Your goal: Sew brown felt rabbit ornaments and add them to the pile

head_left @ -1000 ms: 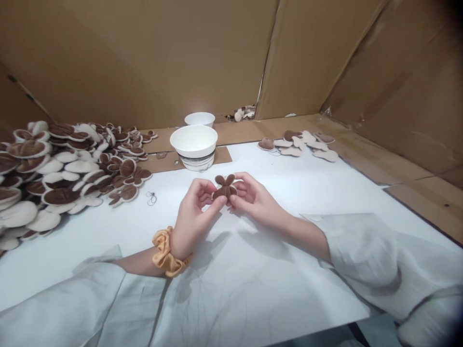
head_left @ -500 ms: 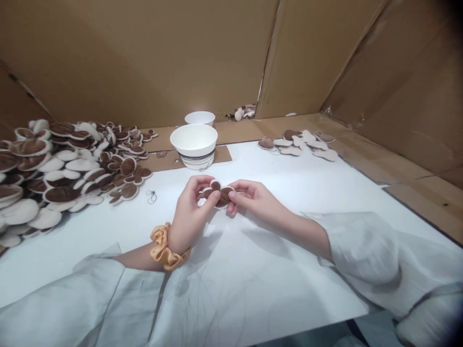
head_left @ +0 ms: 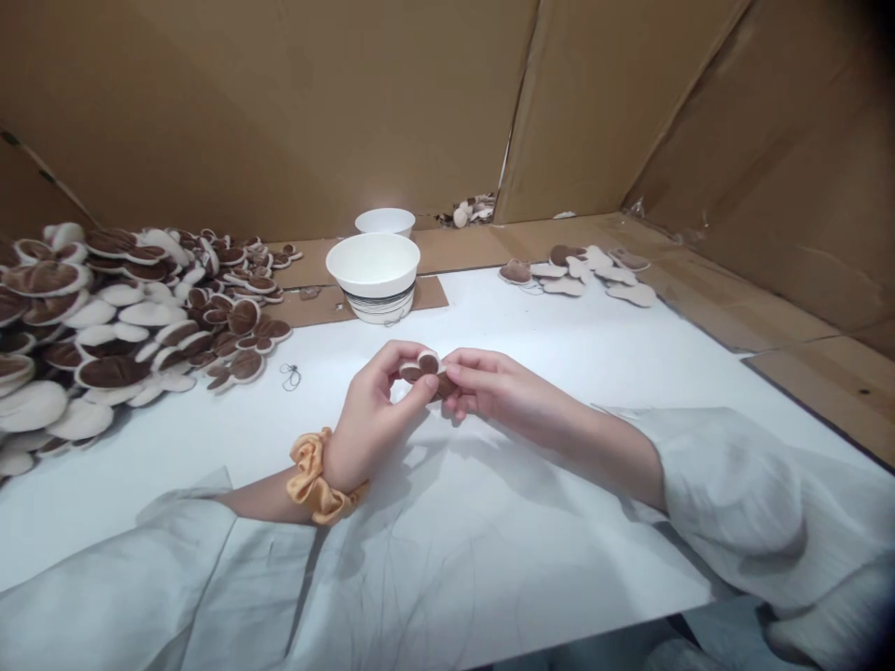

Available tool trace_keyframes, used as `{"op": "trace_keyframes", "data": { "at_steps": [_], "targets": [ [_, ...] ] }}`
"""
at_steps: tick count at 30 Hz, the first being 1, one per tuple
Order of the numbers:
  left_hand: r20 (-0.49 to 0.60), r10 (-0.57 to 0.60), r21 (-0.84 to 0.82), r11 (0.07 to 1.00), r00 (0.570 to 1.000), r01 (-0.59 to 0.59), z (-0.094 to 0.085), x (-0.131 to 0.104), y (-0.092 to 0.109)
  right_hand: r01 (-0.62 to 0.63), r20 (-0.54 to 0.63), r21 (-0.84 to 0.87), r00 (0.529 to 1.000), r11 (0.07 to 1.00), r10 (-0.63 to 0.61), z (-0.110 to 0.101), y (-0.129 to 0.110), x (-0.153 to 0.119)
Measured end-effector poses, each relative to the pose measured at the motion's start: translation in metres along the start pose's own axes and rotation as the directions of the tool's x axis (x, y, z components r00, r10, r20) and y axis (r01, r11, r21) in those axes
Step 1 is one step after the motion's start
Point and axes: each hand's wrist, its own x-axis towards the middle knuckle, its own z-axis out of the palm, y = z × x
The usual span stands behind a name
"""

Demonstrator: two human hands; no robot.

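Note:
A small brown plush patch [head_left: 429, 364] with a cream edge and rounded lobes is held between both hands above the white table. My left hand [head_left: 381, 396] pinches its left side, the thumb lying across the front. On the other side, the fingers of my right hand [head_left: 486, 377] close on its right edge. My fingers cover much of the patch, so its full outline is hidden. A yellow scrunchie [head_left: 318, 480] circles my left wrist.
At left lies a large heap of brown and cream plush patches [head_left: 112, 373], with a tangle of dark thread [head_left: 290, 376] beside it. A white bowl [head_left: 374, 266] wound with black thread stands ahead, another bowl [head_left: 384, 221] behind it. Several patches [head_left: 563, 270] lie back right. Cardboard walls [head_left: 280, 112] enclose the table.
The patch has turned and shifted slightly to the right in my hands; its small round lobe now sits more toward the middle. Both hands still grip it, and the camera view has shifted a little.

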Motion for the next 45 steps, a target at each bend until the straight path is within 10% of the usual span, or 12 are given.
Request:
{"op": "trace_keyframes", "data": {
  "at_steps": [13, 30, 45],
  "targets": [
    [-0.05, -0.141, -0.27, 0.955, 0.989, 0.122, 0.005, 0.001, 0.009, 0.111, 0.14, 0.137, 0.981, 0.984, -0.131, -0.004, 0.006, 0.0],
    [-0.018, -0.128, -0.211, 0.97, 0.992, 0.121, 0.003, 0.003, 0.006, 0.274, -0.103, -0.213, 0.948, 0.938, -0.3, -0.013, 0.008, 0.004],
    [0.024, -0.007, -0.155, 0.988, 1.0, 0.01, -0.002, 0.002, -0.003, 0.372, -0.034, -0.528, 0.889, 0.763, -0.457, -0.008, 0.004, -0.001]
  ]
}}
